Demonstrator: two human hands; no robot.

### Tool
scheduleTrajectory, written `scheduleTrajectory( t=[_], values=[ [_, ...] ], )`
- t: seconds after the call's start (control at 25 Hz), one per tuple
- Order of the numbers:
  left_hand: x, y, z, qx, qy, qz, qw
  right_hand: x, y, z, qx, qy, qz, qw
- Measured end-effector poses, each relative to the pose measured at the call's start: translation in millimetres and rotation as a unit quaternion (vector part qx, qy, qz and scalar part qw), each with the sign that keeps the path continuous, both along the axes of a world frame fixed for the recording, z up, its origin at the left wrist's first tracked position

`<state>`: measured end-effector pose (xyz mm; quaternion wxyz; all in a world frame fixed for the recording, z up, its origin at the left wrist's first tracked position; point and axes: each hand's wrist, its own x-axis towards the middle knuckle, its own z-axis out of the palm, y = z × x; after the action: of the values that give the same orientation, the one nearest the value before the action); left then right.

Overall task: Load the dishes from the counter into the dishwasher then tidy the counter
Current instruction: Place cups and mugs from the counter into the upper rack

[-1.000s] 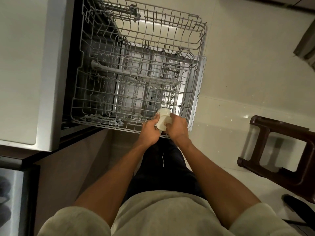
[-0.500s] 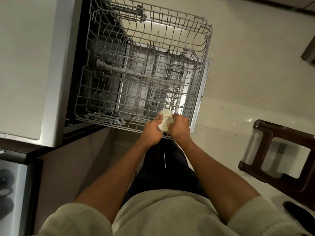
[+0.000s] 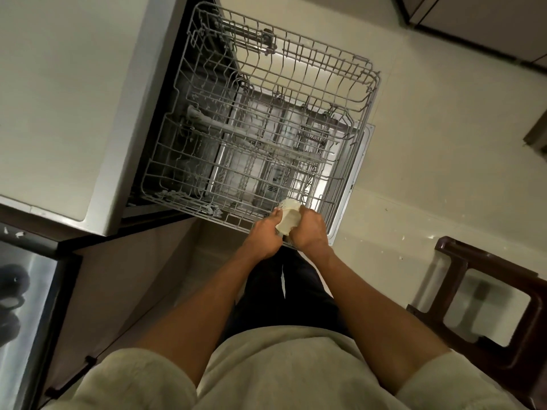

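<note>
I'm looking straight down at both hands, and they meet on one small white cup (image 3: pixel 287 218) at the near edge of the pulled-out dishwasher rack (image 3: pixel 257 137). My left hand (image 3: pixel 264 234) has its grip wrapped round the cup's left side, fingers curled against it. My right hand (image 3: pixel 311 232) has its grip closed on the right side, knuckles up, fingers tucked under where I can't see them. The cup is tilted, its ribbed end pointing away from me over the rack's front corner; whether it touches the wires, I cannot tell.

The rack is a grey wire basket, drawn out over the open dishwasher door (image 3: pixel 353 184), and through the wires I see a lower rack and the shiny door panel. To the left lies the pale tabletop (image 3: pixel 59 99), its rounded corner just beside the rack. Lower left, a steel sink (image 3: pixel 26 306) with something dark in it. To the right, on the light floor (image 3: pixel 444 143), stands a dark brown stool (image 3: pixel 485 309), well apart from the hands. My pale sleeves fill the bottom.
</note>
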<state>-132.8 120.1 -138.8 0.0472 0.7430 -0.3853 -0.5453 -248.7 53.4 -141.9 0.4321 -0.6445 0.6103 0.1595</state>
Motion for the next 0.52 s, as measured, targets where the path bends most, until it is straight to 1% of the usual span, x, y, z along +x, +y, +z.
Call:
scheduleTrajectory(
  t=[0.08,0.2,0.36,0.52],
  values=[
    [-1,1,9,-0.007,-0.003,0.013,1.000,1,2,8,-0.021,0.001,0.038,0.999],
    [-2,4,27,-0.031,-0.031,0.044,0.998,9,11,24,-0.061,0.012,0.146,0.987],
    [16,16,56,-0.106,-0.108,0.078,0.985,35,18,51,-0.160,-0.032,0.281,0.946],
    [50,38,98,-0.174,-0.165,0.111,0.965,75,23,85,-0.233,-0.083,0.343,0.906]
  ],
)
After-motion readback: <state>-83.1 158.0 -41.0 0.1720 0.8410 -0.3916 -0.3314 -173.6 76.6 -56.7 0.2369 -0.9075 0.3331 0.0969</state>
